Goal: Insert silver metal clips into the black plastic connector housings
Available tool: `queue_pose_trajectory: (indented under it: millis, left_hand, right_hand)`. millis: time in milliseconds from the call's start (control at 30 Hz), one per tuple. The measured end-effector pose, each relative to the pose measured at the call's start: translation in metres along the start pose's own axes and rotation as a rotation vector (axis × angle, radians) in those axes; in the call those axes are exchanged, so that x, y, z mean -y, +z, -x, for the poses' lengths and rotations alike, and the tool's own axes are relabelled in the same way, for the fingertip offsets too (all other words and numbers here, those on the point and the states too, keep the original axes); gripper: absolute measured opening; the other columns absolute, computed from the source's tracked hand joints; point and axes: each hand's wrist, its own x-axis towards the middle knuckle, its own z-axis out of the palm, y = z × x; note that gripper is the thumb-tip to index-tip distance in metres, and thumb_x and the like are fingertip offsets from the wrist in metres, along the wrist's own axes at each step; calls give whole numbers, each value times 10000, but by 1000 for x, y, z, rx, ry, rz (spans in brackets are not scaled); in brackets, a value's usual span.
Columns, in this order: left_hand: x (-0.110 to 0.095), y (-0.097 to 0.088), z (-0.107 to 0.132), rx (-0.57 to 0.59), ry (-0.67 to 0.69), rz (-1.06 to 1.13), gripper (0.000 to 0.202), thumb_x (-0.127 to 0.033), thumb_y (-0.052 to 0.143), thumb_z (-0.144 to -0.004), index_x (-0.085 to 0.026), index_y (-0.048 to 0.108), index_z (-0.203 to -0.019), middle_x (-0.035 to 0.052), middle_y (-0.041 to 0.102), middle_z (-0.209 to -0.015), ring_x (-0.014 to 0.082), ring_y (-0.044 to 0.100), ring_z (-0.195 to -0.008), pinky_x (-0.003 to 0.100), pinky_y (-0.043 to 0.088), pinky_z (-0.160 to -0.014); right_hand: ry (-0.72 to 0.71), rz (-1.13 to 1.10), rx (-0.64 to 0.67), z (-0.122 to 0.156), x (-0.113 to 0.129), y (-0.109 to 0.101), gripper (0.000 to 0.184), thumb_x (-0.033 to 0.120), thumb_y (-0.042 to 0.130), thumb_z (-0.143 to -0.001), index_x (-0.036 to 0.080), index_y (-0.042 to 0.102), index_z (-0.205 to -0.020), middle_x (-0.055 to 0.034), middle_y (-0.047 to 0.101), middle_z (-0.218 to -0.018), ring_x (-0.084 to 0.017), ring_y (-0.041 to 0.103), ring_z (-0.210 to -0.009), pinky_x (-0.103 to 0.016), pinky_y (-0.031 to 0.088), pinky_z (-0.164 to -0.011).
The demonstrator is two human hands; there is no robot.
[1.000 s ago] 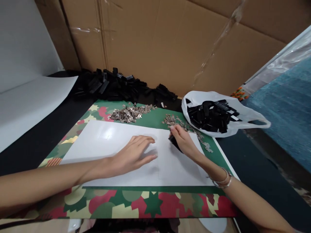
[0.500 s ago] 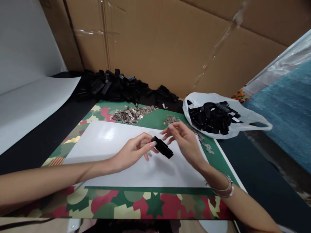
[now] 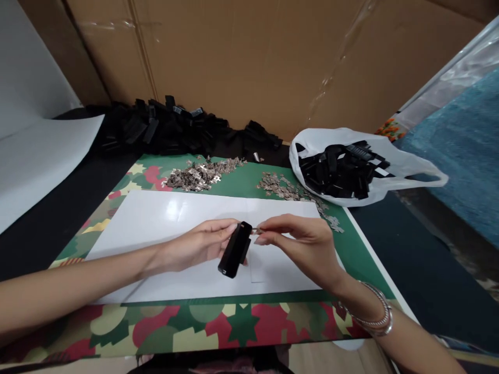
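Observation:
My left hand (image 3: 208, 240) is closed on a black plastic case (image 3: 235, 251), tilted with its lower end toward me. Between thumb and forefinger, my right hand (image 3: 302, 241) pinches a small metal piece (image 3: 256, 230) right at the case's upper edge; whether it sits inside the case I cannot tell. Both hands are above a white sheet (image 3: 156, 223). Past them lies a heap of small metal pieces (image 3: 198, 175), with a second, more spread heap of metal pieces (image 3: 278, 186) to its right.
Many black plastic parts (image 3: 156, 124) are piled along the back by a cardboard wall (image 3: 234, 57). A white plastic bag (image 3: 405, 179) full of black parts stands at the right. Under the sheet is a green mat with a patterned border (image 3: 187, 332).
The black case has turned more upright in my left hand. My right hand has lowered and come to the case's edge, pinching a metal piece. The view has shifted slightly.

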Motion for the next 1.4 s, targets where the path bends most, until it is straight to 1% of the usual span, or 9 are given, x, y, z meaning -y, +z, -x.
queue_pose_trajectory:
  millis: [100,200,333,500,767,1000,1200,1333,1400]
  left_hand:
    - [-2,0,0,5,-29,27,244,-341,476,-911,-144,587,-1001,51,647,-790,170,654,-711,242,483,-608]
    - [-1,0,-1,-9,-15,38,235,-328,478,-911,-135,592,-981,44,638,-764,149,641,-676,231,484,-601]
    - [1,-2,-2,-49,-13,19,217,-316,454,-925,-152,577,-993,38,633,-764,139,625,-696,249,490,-649]
    - [1,-2,-2,-59,-49,-24,218,-345,472,-913,-163,563,-989,34,623,-780,158,634,-705,287,493,-659]
    - [1,-2,-3,-33,-88,14,200,-335,474,-912,-152,551,-938,41,618,-775,139,615,-679,281,500,-650]
    - [1,-1,-3,-45,-88,-2,204,-341,454,-917,-155,535,-938,35,585,-752,123,573,-634,263,486,-611]
    - [2,0,-3,-63,-92,5,198,-344,504,-891,-152,552,-902,33,565,-761,125,558,-664,259,488,-623]
    - [0,-1,-3,-67,-121,41,220,-362,500,-889,-157,575,-920,19,554,-717,128,557,-628,236,470,-542]
    - [-2,-1,-3,-67,-148,48,236,-361,493,-891,-157,590,-963,21,562,-706,131,558,-620,224,455,-509]
  right_hand:
    - [112,-139,76,-1,-4,-1,46,160,678,-750,183,683,-789,6,709,-688,-136,681,-606,-233,583,-588]
    - [133,-199,133,-1,-6,-2,86,145,593,-815,168,672,-841,-3,704,-684,-136,686,-615,-249,593,-607]
    - [45,-37,124,1,-8,0,87,164,566,-840,173,651,-826,-5,687,-667,-127,667,-595,-240,569,-582]
    - [-113,185,39,5,-13,9,83,166,536,-859,181,612,-831,-11,670,-718,-100,605,-554,-221,514,-539]
    - [-259,338,-3,10,-21,21,89,148,489,-878,182,568,-852,-28,646,-726,-124,593,-636,-240,483,-599]
    - [-136,291,9,9,-19,20,78,178,512,-867,183,569,-814,-16,637,-698,-108,558,-567,-228,463,-557]
    - [-148,299,9,12,-22,26,120,189,491,-880,176,582,-802,-12,615,-674,-104,551,-577,-226,467,-573]
    - [-18,151,137,3,-24,16,142,274,527,-874,185,604,-954,-21,627,-773,-102,562,-622,-209,467,-534]
    - [-18,75,264,-3,-26,9,274,319,593,-829,200,586,-1075,-26,604,-834,-104,543,-652,-208,469,-529]
